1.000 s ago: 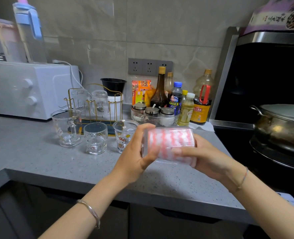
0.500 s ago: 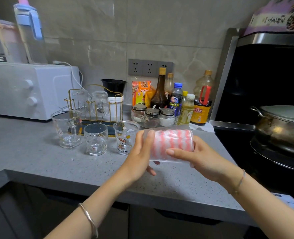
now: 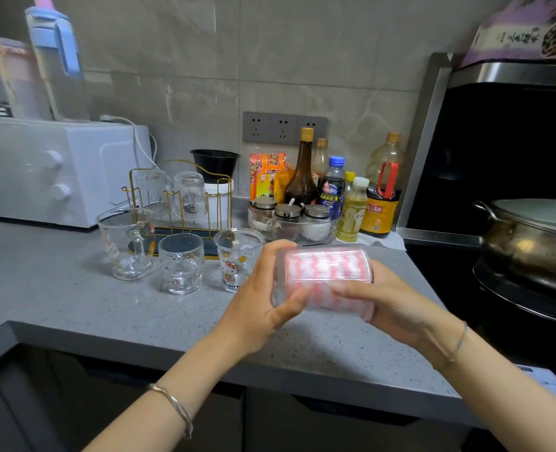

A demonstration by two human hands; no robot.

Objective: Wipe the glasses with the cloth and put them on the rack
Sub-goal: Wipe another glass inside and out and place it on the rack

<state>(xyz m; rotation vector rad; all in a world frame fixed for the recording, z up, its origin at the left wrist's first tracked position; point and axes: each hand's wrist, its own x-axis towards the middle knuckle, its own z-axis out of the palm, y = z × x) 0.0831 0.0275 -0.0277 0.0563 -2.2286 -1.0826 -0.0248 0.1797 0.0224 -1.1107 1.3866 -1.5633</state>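
Regripped at its left end, the sideways glass (image 3: 325, 275) is being clamped by left hand (image 3: 257, 298) and right hand (image 3: 397, 305), rack (image 3: 179, 228) leftward.

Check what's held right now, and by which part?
A glass stuffed with striped cloth, lying sideways: left hand grips its left end, right hand its right end.

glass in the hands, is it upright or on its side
On its side: the glass lies horizontal, held between the left hand and right hand above the counter.

cloth (image 3: 327, 267): pink-white striped | rack (image 3: 175, 197): gold | countertop (image 3: 74, 305): grey speckled
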